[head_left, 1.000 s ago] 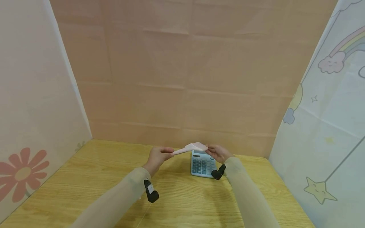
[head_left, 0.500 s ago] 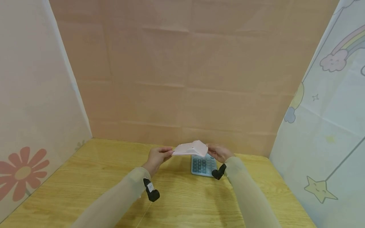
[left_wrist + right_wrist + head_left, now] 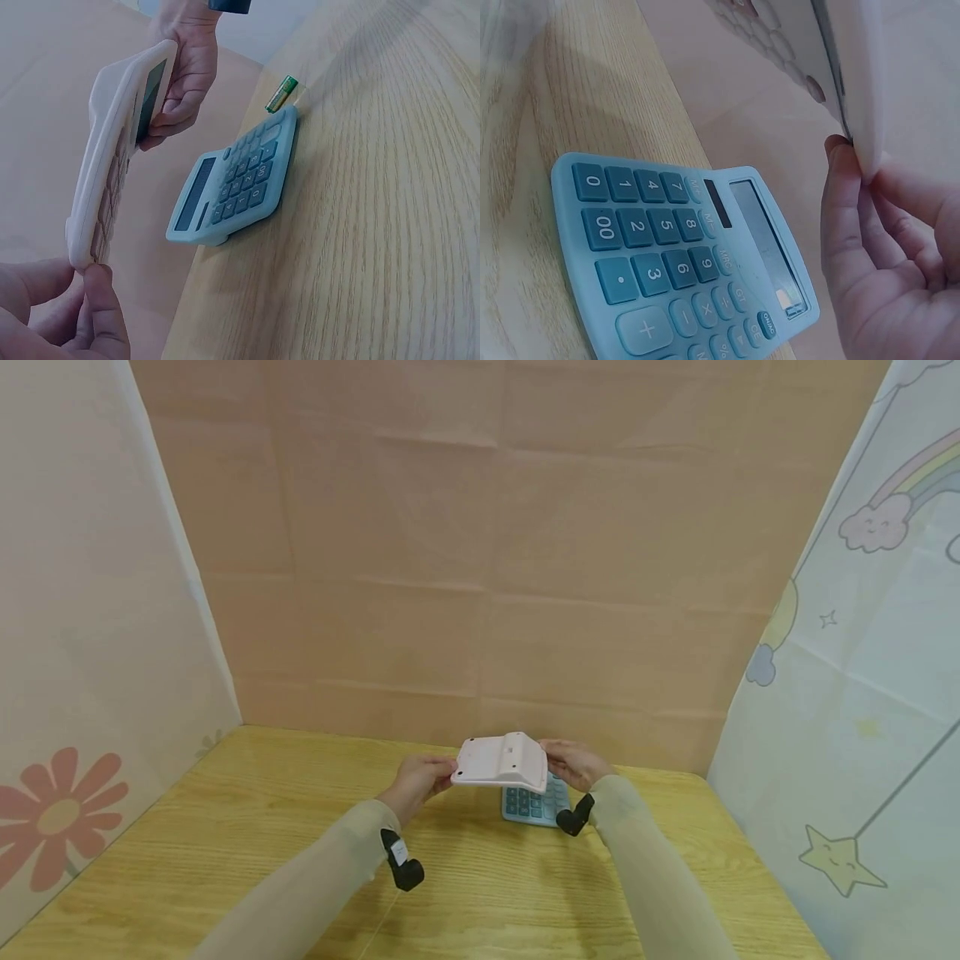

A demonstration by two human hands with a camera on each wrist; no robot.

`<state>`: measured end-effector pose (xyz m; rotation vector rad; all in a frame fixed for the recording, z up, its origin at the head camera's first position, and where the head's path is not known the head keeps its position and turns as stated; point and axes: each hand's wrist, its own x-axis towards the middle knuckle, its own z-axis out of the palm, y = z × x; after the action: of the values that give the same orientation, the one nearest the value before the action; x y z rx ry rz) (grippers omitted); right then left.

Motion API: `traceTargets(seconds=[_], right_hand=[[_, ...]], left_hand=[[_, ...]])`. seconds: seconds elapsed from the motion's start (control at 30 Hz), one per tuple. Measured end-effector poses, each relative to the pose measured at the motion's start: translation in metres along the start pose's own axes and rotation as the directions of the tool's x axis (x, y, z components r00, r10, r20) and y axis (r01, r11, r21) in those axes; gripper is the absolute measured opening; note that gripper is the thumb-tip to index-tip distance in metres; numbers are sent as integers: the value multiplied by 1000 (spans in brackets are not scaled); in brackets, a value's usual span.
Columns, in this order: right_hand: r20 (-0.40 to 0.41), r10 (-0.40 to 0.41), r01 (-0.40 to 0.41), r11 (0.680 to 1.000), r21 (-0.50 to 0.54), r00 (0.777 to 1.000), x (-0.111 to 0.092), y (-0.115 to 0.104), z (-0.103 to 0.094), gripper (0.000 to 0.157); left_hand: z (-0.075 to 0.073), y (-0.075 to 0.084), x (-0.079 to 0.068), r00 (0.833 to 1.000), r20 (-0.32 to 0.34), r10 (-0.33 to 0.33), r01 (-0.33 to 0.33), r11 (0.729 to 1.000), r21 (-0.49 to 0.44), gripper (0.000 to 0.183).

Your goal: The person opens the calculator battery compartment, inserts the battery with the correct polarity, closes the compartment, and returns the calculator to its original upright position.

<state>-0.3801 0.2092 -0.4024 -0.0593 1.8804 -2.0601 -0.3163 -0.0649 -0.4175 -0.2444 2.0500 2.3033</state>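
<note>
A pale pink calculator (image 3: 483,758) is held up between both hands, its back with the raised ridge turned toward the head camera. At its left end the left hand (image 3: 418,785) pinches the edge between thumb and fingers. The right hand (image 3: 577,764) grips the opposite end, near the display (image 3: 152,101) seen in the left wrist view. Keys and display face away from the head and downward. Beneath it, a blue calculator (image 3: 660,225) lies face up on the table, partly covered by the pink one in the head view.
A green battery (image 3: 282,94) lies on the wooden table (image 3: 465,893) beside the blue calculator. A tan backdrop (image 3: 480,568) rises behind the table, with printed panels (image 3: 885,693) at the sides. Each sleeve carries a black wrist camera (image 3: 405,864).
The pink calculator has tilted from nearly edge-on to showing its back, its near edge swinging down over the blue calculator. Both hands stay in almost the same place.
</note>
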Motion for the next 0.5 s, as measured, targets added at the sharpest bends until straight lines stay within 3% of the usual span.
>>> traceTargets(seconds=[0.23, 0.5], right_hand=[[-25, 18, -18, 1000, -7, 1000, 0, 2, 2, 45], [-63, 28, -28, 1000, -2, 998, -1, 3, 1, 44]], left_hand=[[1, -2, 1, 998, -2, -56, 56, 997, 53, 21], [4, -3, -1, 998, 8, -58, 57, 997, 56, 19]])
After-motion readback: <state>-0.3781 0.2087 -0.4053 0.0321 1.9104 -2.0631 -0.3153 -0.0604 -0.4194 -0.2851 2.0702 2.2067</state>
